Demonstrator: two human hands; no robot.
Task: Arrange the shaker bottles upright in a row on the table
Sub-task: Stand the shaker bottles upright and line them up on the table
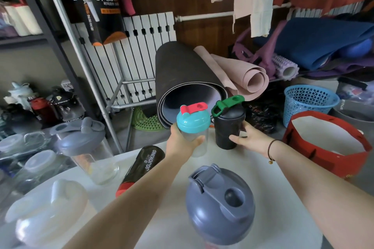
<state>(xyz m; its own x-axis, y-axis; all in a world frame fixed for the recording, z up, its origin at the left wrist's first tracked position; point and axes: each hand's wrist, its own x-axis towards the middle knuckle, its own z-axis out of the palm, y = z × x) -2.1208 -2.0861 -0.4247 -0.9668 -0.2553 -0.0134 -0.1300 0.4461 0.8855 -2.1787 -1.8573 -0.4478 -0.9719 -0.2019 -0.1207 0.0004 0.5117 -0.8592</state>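
At the far edge of the white table, my left hand grips a clear shaker with a teal lid and red flip cap, held upright. Right beside it stands a black shaker with a green flip cap, and my right hand is wrapped around its right side. A black JOJOKING bottle with a red end lies on its side to the left. A clear shaker with a grey lid stands upright further left. Another grey-lidded shaker stands close to me, and a white-lidded one sits at near left.
Rolled dark and pink yoga mats lean just behind the table's far edge. A red bag and a blue mesh basket stand to the right. A shelf with more bottles and lidded containers is on the left.
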